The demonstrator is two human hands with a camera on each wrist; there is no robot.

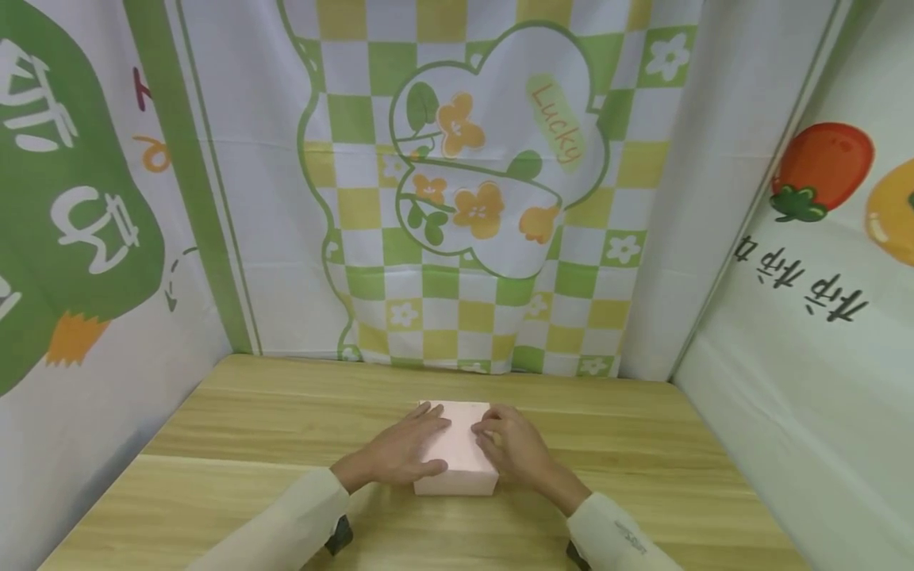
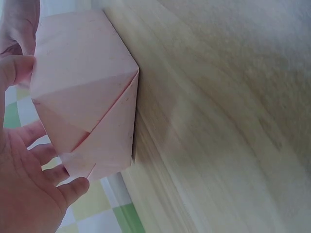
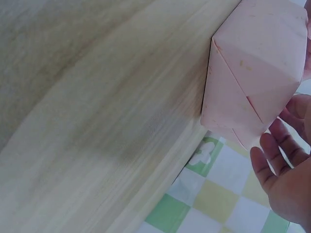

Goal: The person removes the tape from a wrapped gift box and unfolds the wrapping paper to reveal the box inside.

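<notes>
A pale pink folded-paper box [image 1: 462, 448] with a lid-like flat top sits on the wooden table. Both wrist views show slanting folds and a slit on its side. My left hand [image 1: 403, 450] lies along the box's left side with spread fingers, its fingertips on the top and its thumb by the near edge. At the right edge is my right hand [image 1: 517, 444], its fingers bent and their tips at the top surface. In the right wrist view those fingers [image 3: 272, 153] look loosely curved beside the box; their exact contact is partly hidden.
The wooden table [image 1: 286, 428] reaches back to a checkered cloth [image 1: 457, 317] with flower prints. Printed white cloths hang on the left and right sides. Pale sleeves cover both forearms, and a dark strap piece [image 1: 339, 535] shows under the left sleeve.
</notes>
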